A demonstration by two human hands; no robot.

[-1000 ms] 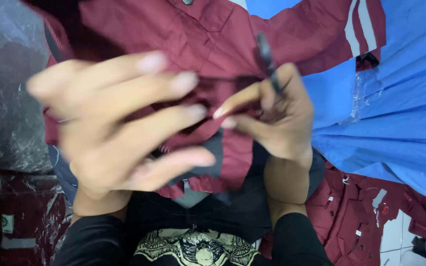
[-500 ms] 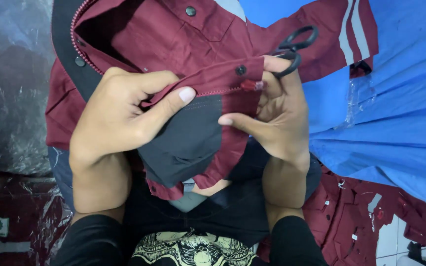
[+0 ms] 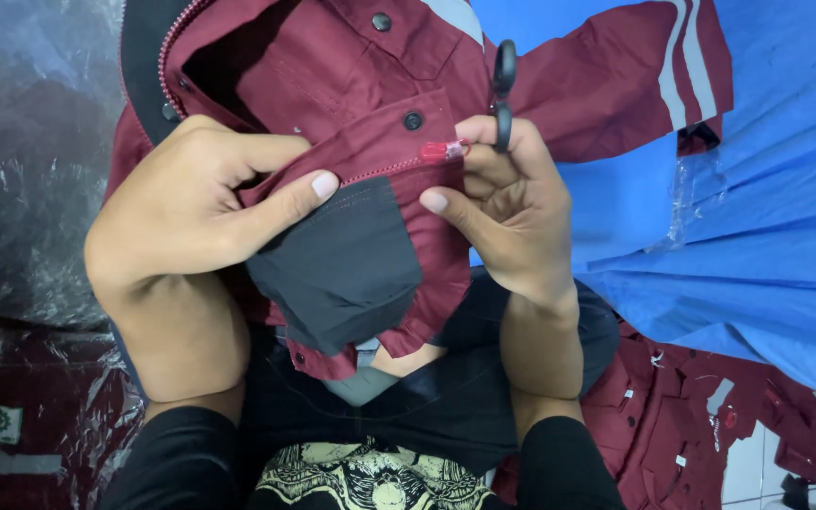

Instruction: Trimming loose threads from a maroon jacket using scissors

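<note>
A maroon jacket (image 3: 332, 66) with black snap buttons and a dark grey pocket lining (image 3: 342, 264) lies over my lap. My left hand (image 3: 195, 212) pinches the maroon fabric beside the pocket's zip, thumb on top. My right hand (image 3: 507, 208) grips the other end of the pocket by the red zip pull (image 3: 441, 151). Small black scissors (image 3: 502, 94) hang from its fingers, handles pointing up.
Blue fabric (image 3: 767, 217) covers the right side. More maroon garments (image 3: 710, 416) lie at the lower right. Clear plastic bags (image 3: 30, 170) with garments fill the left. A striped jacket sleeve (image 3: 654, 66) reaches to the upper right.
My left hand moved off the camera and took hold of the pocket edge. The dark lining came into view and spread out. The scissors swung upright in my right hand.
</note>
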